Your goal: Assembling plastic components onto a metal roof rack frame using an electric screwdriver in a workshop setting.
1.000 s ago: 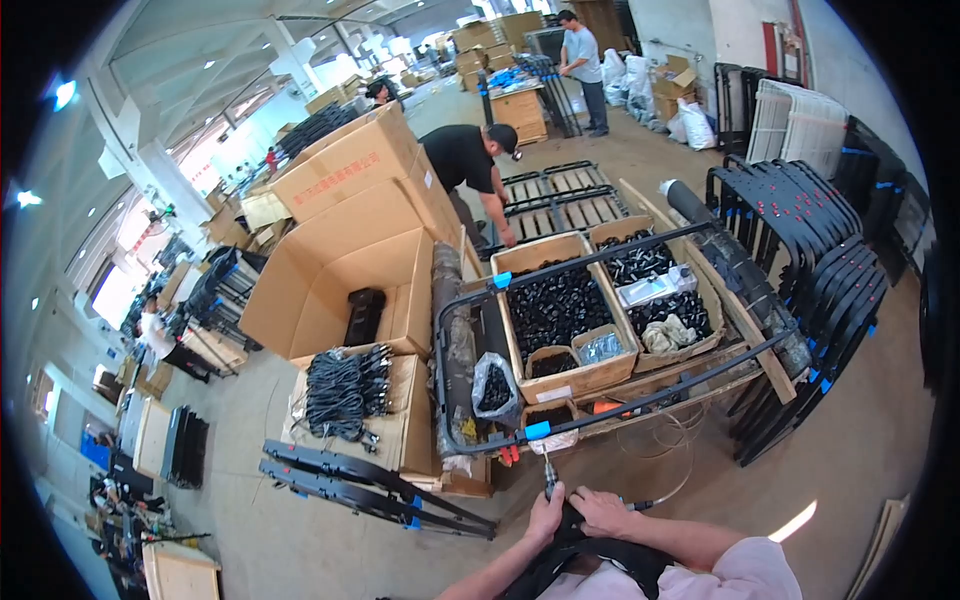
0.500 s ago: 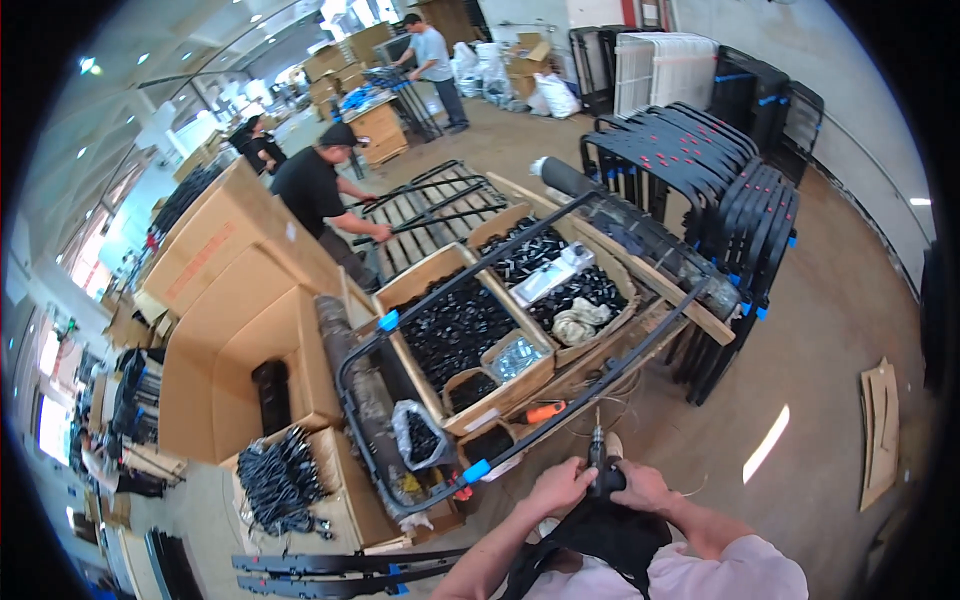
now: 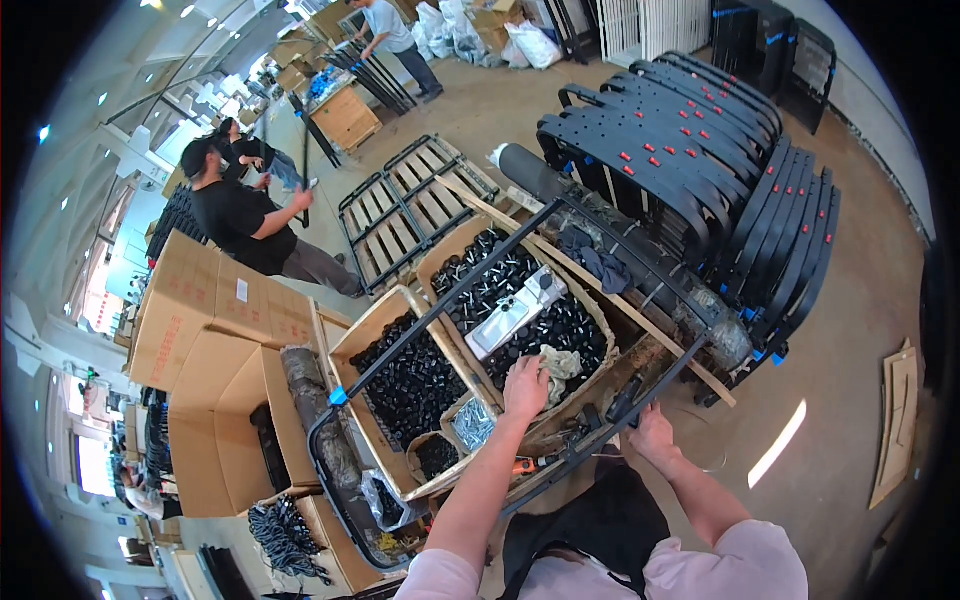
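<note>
My left hand (image 3: pixel 526 388) reaches over the right-hand parts box, with its fingers stretched out beside a crumpled pale cloth (image 3: pixel 563 371). Around it lie many small black parts with metal stems (image 3: pixel 575 322) and a white tray-like piece (image 3: pixel 517 312). My right hand (image 3: pixel 653 432) is closed around the end of a black power drill (image 3: pixel 624 402), next to the near bar of a black metal tube frame (image 3: pixel 575 462). That frame, with blue pieces (image 3: pixel 338 397) on it, lies across the boxes.
A second box holds black caps (image 3: pixel 415 385), with silver hardware (image 3: pixel 472 424) in a small compartment. Curved black frames (image 3: pixel 660 130) are stacked at right. A large open carton (image 3: pixel 225 420) stands left. A co-worker in black (image 3: pixel 235 215) stands beyond it, near a slatted pallet (image 3: pixel 410 210).
My hands have parted from holding the drill together. The left moved forward over the parts box; the right brought the drill to the frame. The co-worker has straightened up, holding a dark bar.
</note>
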Action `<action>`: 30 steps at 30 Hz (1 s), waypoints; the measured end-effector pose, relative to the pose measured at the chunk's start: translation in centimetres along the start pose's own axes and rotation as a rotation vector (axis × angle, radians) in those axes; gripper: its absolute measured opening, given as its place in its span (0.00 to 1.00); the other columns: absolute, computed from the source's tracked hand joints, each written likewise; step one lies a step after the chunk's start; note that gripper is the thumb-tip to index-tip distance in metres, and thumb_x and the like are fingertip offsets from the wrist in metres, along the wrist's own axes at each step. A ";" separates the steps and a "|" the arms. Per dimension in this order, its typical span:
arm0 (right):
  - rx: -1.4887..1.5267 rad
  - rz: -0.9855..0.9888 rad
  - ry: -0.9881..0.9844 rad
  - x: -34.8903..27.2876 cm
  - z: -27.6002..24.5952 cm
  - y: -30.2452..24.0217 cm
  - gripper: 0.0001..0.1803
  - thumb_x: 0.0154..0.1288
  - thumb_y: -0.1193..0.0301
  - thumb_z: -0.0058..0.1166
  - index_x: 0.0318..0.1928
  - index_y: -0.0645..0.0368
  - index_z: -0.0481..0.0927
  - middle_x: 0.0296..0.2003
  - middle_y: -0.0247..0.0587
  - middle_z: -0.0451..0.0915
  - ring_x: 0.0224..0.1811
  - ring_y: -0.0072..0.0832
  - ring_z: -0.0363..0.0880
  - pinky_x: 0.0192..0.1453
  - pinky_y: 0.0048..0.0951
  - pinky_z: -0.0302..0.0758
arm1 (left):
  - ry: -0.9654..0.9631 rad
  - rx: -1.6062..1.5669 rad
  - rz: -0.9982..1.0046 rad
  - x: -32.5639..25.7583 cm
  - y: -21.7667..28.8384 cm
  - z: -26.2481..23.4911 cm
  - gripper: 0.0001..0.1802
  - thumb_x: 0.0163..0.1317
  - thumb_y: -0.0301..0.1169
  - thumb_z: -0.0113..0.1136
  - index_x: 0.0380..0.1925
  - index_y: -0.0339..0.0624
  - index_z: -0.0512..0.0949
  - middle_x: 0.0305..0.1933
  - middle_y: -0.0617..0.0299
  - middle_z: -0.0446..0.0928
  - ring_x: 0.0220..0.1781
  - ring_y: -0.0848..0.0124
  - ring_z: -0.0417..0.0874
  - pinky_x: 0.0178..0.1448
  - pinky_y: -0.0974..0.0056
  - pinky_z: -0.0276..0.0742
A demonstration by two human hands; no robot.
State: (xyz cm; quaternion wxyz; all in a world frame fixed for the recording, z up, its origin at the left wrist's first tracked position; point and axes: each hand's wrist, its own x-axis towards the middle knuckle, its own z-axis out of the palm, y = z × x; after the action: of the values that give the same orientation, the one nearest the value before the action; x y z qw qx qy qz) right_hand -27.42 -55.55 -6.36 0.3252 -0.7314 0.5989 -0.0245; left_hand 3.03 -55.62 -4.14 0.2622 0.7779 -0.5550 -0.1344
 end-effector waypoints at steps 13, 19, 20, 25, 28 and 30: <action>-0.151 -0.210 -0.138 7.2 1.3 3.5 0.36 0.64 0.67 0.59 0.72 0.65 0.67 0.59 0.68 0.76 0.58 0.60 0.82 0.63 0.52 0.80 | -0.130 0.259 -0.307 10.4 -0.9 4.8 0.14 0.74 0.38 0.59 0.56 0.49 0.75 0.55 0.43 0.81 0.52 0.41 0.86 0.54 0.43 0.83; -0.055 -0.404 -0.955 3.5 -11.7 -1.2 0.17 0.70 0.59 0.57 0.51 0.55 0.87 0.45 0.53 0.88 0.48 0.52 0.87 0.55 0.50 0.84 | -0.251 0.214 -0.071 12.2 -2.8 4.9 0.16 0.71 0.33 0.62 0.56 0.48 0.73 0.52 0.45 0.79 0.51 0.43 0.85 0.55 0.45 0.83; -0.055 -0.389 -0.951 3.6 -13.3 -2.3 0.17 0.70 0.59 0.57 0.51 0.55 0.87 0.45 0.53 0.88 0.48 0.52 0.87 0.55 0.50 0.84 | -0.261 0.213 -0.064 12.2 -1.9 5.0 0.15 0.69 0.31 0.64 0.53 0.46 0.74 0.47 0.48 0.79 0.50 0.45 0.85 0.54 0.46 0.83; 0.259 -0.438 -0.487 12.1 -12.1 -11.7 0.14 0.70 0.61 0.56 0.45 0.58 0.85 0.37 0.55 0.86 0.43 0.55 0.86 0.48 0.53 0.82 | -0.208 -0.062 -0.232 10.4 -3.2 3.0 0.16 0.68 0.29 0.65 0.52 0.38 0.75 0.48 0.48 0.82 0.49 0.48 0.86 0.54 0.48 0.82; 0.139 -0.380 -0.208 20.3 -4.1 -13.2 0.13 0.67 0.67 0.57 0.45 0.64 0.83 0.45 0.58 0.85 0.49 0.57 0.86 0.56 0.54 0.82 | -0.162 -0.132 -0.197 10.8 -1.3 4.2 0.26 0.67 0.31 0.65 0.65 0.42 0.74 0.50 0.46 0.83 0.54 0.48 0.87 0.57 0.49 0.82; 0.146 -0.372 -0.159 24.2 1.2 -15.4 0.12 0.67 0.68 0.57 0.44 0.64 0.83 0.46 0.58 0.85 0.50 0.56 0.86 0.57 0.54 0.82 | -0.173 0.027 -0.209 11.6 -3.0 3.9 0.26 0.68 0.32 0.65 0.66 0.43 0.74 0.52 0.45 0.83 0.55 0.47 0.86 0.58 0.47 0.82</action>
State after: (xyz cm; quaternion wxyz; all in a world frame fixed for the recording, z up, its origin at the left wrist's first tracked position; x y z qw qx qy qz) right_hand -6.90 -75.48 -8.10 0.4132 -0.8035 0.4229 -0.0695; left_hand 7.52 -66.74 -8.07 0.1874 0.8205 -0.4931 -0.2203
